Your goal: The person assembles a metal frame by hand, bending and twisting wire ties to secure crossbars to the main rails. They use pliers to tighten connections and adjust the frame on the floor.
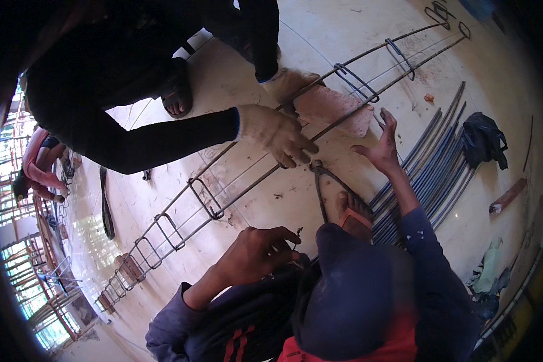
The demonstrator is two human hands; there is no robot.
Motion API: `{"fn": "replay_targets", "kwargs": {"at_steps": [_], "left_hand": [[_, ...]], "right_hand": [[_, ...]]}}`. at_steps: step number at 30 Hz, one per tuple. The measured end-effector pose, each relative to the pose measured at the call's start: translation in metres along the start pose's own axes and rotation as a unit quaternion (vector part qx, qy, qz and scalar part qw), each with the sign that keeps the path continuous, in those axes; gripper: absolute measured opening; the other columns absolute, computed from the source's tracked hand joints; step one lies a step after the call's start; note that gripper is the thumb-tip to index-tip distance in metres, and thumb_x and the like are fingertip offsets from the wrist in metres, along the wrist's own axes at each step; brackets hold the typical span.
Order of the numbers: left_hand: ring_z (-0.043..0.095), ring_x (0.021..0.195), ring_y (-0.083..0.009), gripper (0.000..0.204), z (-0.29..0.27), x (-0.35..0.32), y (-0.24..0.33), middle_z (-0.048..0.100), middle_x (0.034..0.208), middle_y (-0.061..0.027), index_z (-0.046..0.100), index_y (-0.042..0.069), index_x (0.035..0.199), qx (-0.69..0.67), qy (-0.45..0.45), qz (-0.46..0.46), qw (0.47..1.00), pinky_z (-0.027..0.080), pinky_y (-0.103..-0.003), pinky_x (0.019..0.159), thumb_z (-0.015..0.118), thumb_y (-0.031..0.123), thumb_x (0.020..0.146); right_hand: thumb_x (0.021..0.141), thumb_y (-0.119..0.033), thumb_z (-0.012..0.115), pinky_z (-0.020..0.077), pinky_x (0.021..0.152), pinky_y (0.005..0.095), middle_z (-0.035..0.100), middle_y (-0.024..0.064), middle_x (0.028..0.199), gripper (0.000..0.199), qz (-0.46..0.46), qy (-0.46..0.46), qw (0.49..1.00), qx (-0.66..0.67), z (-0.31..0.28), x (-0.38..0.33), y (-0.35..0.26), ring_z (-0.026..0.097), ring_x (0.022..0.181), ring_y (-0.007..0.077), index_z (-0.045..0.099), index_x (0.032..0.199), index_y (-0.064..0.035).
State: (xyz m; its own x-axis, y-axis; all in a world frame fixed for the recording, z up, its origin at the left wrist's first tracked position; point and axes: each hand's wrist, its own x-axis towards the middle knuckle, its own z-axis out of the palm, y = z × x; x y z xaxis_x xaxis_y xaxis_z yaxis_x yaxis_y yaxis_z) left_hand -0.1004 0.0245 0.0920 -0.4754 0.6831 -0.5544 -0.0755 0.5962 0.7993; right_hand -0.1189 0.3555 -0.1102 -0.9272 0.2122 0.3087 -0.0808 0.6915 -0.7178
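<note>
A long rebar cage [206, 199] with rectangular stirrups runs diagonally in front of me. My left hand [253, 256] is on the near side of it, fingers curled and pinched on a short bent wire [298, 236]. Palm up and fingers spread, my right hand [381, 142] is beside the cage, holding nothing. Between my hands, a pair of pincers [321, 187] has its jaws by the cage and its handles toward me. A co-worker's gloved hand [274, 134] rests on the cage bars, and their other glove [286, 84] is just behind.
A pinkish block [335, 107] lies under the cage. At right are a bundle of loose rebars [425, 163], a black plastic bag [485, 139] and a reddish-brown piece [507, 196]. A sandalled foot [355, 214] is beside the pincers. Another person [39, 160] bends down at far left.
</note>
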Motion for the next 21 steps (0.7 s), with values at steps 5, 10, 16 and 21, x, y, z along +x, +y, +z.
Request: {"fn": "replay_targets", "kwargs": {"at_steps": [5, 10, 16, 21], "left_hand": [[0.067, 0.072, -0.0242, 0.023, 0.001, 0.003, -0.004, 0.068, 0.081, -0.0128, 0.062, 0.001, 0.099, 0.009, 0.009, -0.01, 1.0, 0.052, -0.032, 0.066, 0.065, 0.015, 0.081], [0.067, 0.082, -0.0227, 0.028, -0.007, 0.018, 0.002, 0.069, 0.089, -0.0122, 0.06, 0.001, 0.106, 0.038, -0.027, -0.059, 0.997, 0.051, -0.032, 0.074, 0.065, 0.017, 0.083], [0.067, 0.081, -0.0221, 0.028, -0.007, 0.028, 0.0, 0.069, 0.088, -0.0126, 0.06, 0.0, 0.105, 0.033, -0.033, -0.059, 0.997, 0.051, -0.032, 0.075, 0.066, 0.016, 0.083], [0.067, 0.073, -0.0226, 0.024, -0.004, 0.036, -0.002, 0.068, 0.082, -0.0133, 0.062, 0.0, 0.101, 0.011, -0.018, -0.021, 1.0, 0.052, -0.032, 0.069, 0.065, 0.015, 0.082]], "right_hand": [[0.049, -0.021, 0.088, 0.0395, 0.098, 0.0437, 0.028, 0.0185, 0.13, 0.108, -0.036, -0.024, 0.999, -0.011, 0.023, 0.007, 0.022, 0.035, 0.12, 0.0372, 0.022, 0.135, -0.0114], [0.049, -0.016, 0.087, 0.0413, 0.095, 0.0456, 0.032, 0.0203, 0.124, 0.105, -0.091, -0.009, 0.996, -0.009, 0.039, 0.018, 0.043, 0.038, 0.116, 0.0411, 0.025, 0.134, -0.0151], [0.049, -0.015, 0.088, 0.0406, 0.091, 0.0478, 0.036, 0.0218, 0.122, 0.104, -0.116, 0.004, 0.993, 0.003, 0.059, 0.014, 0.054, 0.039, 0.113, 0.0413, 0.024, 0.132, -0.0129], [0.05, -0.022, 0.088, 0.0368, 0.094, 0.0485, 0.034, 0.0232, 0.123, 0.103, -0.104, 0.069, 0.989, -0.082, 0.038, -0.004, 0.035, 0.037, 0.115, 0.042, 0.025, 0.132, -0.0103]]}}
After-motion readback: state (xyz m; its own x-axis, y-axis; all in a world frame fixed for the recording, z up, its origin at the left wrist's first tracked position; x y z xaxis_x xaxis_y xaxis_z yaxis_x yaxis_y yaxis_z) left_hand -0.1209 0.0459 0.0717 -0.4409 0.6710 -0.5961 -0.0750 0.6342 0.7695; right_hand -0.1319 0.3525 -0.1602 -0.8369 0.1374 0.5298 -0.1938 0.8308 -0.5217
